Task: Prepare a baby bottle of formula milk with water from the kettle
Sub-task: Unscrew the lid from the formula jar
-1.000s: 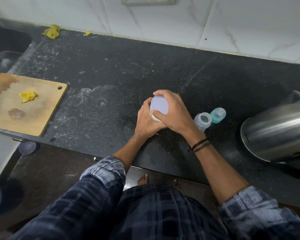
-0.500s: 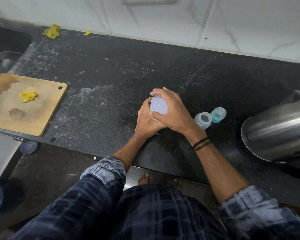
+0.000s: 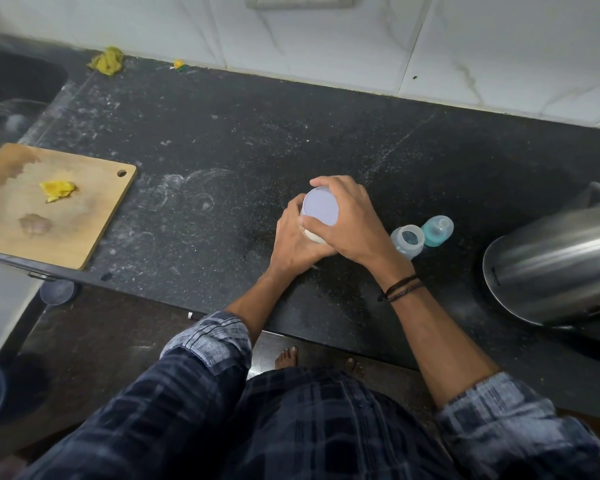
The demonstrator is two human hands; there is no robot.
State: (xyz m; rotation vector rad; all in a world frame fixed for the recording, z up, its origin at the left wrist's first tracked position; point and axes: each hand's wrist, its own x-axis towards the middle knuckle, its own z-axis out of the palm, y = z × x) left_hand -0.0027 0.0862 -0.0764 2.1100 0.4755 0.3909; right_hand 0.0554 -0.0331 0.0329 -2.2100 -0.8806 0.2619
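A small white tub (image 3: 311, 234), likely the formula, stands on the dark table (image 3: 222, 133) near its front edge. If its pale lid (image 3: 320, 206) gives way suddenly, powder could spill. The right wrist could also knock over the open baby bottle (image 3: 407, 239) just beside it, where a teal teat cap (image 3: 437, 230) also stands. The steel kettle (image 3: 555, 268) sits well apart at the right. The left hand (image 3: 297, 242) wraps the tub's side, fingers curled around it. The right hand (image 3: 354, 220) arches over the top, fingertips clamped on the lid's rim.
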